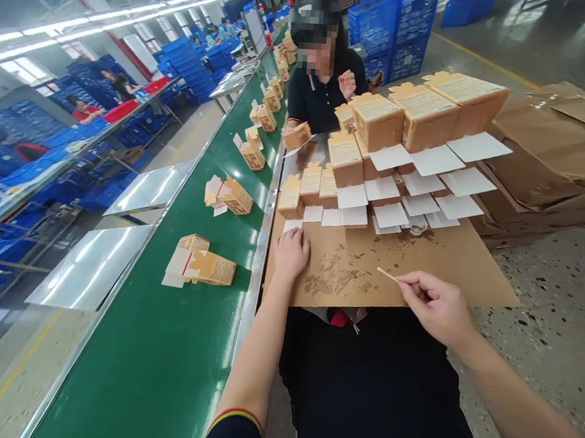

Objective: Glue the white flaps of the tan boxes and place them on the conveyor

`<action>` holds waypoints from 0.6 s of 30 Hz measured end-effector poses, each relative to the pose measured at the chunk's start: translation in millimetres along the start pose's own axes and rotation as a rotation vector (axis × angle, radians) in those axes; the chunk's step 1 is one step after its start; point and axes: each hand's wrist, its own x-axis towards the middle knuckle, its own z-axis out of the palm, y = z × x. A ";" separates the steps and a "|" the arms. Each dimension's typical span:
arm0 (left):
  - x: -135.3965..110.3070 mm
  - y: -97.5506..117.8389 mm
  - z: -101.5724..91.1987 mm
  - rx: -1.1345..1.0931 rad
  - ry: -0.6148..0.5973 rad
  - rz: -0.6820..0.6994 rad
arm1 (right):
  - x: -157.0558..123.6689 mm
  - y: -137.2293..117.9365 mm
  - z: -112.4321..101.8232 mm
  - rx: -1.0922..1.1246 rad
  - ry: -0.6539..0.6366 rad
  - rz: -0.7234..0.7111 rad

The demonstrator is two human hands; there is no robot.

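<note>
My right hand [434, 305] pinches a thin cotton swab [387, 274] by one end, its pale tip pointing left above the brown cardboard sheet [444, 263]. My left hand [291, 253] lies palm down at the sheet's left edge, fingers forward and slightly bent. Its fingertips are at the white flap [293, 225] of the nearest small carton [289, 202]; whether they press on it cannot be made out. Several brown cartons [344, 159] are stacked on the sheet beyond, white flaps sticking out towards me. Dark specks and wet-looking marks [339, 272] cover the sheet's middle.
A green conveyor belt [126, 367] runs along my left, carrying open cartons [211, 268] in a row. Across the table a co-worker [327, 74] holds a carton [297, 136]. Flattened cardboard [558, 144] is piled at right. Blue crates [393, 32] stand behind. A tape roll [416, 226] lies by the stack.
</note>
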 end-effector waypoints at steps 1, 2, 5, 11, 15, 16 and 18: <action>-20.9 0.5 -4.1 0.020 0.004 0.034 | 2.0 4.3 -8.6 -0.029 0.039 0.024; -42.1 1.6 -9.2 0.032 0.008 0.056 | 5.3 8.7 -17.4 -0.069 0.077 0.048; -93.8 7.5 -30.0 -0.013 0.042 0.092 | 24.1 21.1 -42.6 -0.258 0.150 0.094; -79.9 3.7 -61.3 -0.300 0.397 -0.089 | 89.4 46.3 -71.1 -0.577 0.031 0.012; -27.9 -16.2 -52.5 -0.470 0.295 -0.265 | 125.8 66.2 -73.5 -0.628 -0.056 -0.112; -20.4 -19.1 -47.4 -0.497 0.237 -0.276 | 131.1 70.1 -74.1 -0.630 -0.061 -0.150; -17.5 -20.8 -36.9 -0.518 0.162 -0.246 | 134.9 73.9 -76.9 -0.619 -0.050 -0.203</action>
